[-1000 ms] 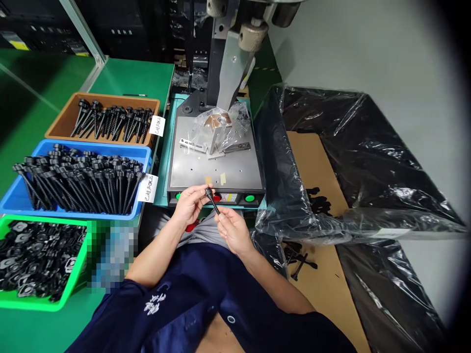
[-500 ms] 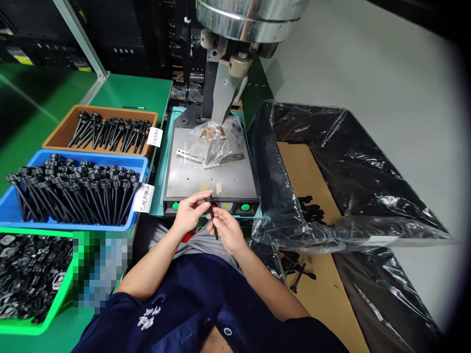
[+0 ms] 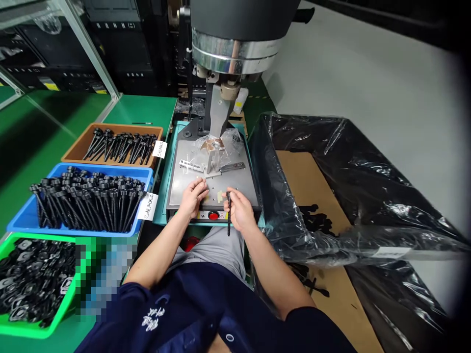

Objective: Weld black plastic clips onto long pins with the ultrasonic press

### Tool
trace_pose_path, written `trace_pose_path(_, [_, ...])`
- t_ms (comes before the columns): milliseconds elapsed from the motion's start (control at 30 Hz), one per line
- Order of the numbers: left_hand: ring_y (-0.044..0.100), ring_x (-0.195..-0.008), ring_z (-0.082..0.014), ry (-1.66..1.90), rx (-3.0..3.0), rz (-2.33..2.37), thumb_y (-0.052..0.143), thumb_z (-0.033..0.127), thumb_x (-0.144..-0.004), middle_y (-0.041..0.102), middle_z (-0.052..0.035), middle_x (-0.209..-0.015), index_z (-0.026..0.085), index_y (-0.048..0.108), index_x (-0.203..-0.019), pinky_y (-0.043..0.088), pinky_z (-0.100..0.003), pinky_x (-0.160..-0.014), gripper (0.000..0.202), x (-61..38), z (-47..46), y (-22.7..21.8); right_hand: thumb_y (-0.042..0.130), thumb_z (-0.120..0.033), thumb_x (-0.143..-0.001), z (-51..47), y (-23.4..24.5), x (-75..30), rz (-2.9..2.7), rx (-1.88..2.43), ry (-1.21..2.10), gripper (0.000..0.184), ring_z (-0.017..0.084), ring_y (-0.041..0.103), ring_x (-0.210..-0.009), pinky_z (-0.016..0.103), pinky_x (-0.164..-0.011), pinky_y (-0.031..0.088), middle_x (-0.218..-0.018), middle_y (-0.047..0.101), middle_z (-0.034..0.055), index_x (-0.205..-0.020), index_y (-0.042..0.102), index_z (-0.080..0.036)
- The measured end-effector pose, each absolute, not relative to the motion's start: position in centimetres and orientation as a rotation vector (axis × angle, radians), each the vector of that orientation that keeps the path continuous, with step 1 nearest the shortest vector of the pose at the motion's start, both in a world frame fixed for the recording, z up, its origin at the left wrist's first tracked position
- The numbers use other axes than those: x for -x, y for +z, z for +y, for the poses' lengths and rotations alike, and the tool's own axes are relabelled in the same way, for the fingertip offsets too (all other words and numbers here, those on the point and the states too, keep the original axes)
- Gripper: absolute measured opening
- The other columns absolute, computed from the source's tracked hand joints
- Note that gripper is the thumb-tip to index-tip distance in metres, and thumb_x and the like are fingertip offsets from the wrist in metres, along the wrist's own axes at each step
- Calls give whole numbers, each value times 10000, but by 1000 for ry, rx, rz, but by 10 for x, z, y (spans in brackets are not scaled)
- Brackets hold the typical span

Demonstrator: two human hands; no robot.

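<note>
My right hand [image 3: 238, 210] is closed on a long black screw [image 3: 228, 215] held upright, its tip hanging below the front edge of the press's metal plate [image 3: 235, 184]. My left hand [image 3: 192, 197] rests on the plate's front left corner with its fingers curled; whether they hold anything I cannot tell. Both hands sit just above the red button [image 3: 213, 214]. Further back on the plate stands a metal fixture [image 3: 212, 149] wrapped in clear plastic, under the press head [image 3: 235, 44].
To the left are a blue tray [image 3: 25, 215] of black screws, an orange tray [image 3: 75, 149] with more screws, and a green tray [image 3: 55, 314] of black washers. On the right stands a cardboard box lined with a black bag [image 3: 331, 186], a few black parts inside.
Both hands rose from my lap to the plate's front edge and moved apart. The left hand let go of the screw; the right keeps it, now upright. The camera tilted upward.
</note>
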State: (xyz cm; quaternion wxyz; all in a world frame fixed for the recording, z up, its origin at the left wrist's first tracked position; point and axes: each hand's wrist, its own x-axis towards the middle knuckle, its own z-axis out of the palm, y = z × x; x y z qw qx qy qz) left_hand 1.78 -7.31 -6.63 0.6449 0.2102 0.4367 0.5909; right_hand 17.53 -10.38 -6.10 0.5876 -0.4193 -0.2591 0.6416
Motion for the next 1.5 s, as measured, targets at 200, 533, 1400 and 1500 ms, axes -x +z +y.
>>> trace_pose_path(200, [542,-1210,-228,1445,-544,992,816,344,-662,596,-101,-1281,196,628,-1067,423,-373,-1010,471,-21,-48,-58,758,-382,-708,-94,-64,-179,-576,965,1514,363,92,526,-537,216,-463,357,-799,679,27,-994,643,-189])
trace_pose_path(533, [572,-555,-76,1386,-695,886,835,271,-597,652,13,-695,152,609,-1051,406,-184,-518,520,-36,-34,-24,809,-323,-641,-55,-61,-170,-611,866,1585,389,114,596,-679,273,-626,508,-896,672,-4,-976,637,-228])
trace_pose_path(1400, [587,-444,-107,1318,-837,884,767,188,-642,702,-16,-656,122,111,-1519,393,-169,-415,1098,-45,-29,21,731,-318,-679,32,-20,-157,-1248,1022,767,264,217,588,-964,333,-804,485,-1112,631,65,-918,684,-217])
trace_pose_path(1500, [590,-449,-109,1309,-835,886,770,190,-643,705,-16,-659,129,71,-1527,414,-173,-424,1128,-44,-29,25,738,-306,-649,44,-14,-152,-1241,1018,812,269,217,604,-937,341,-817,485,-1060,653,62,-885,659,-203])
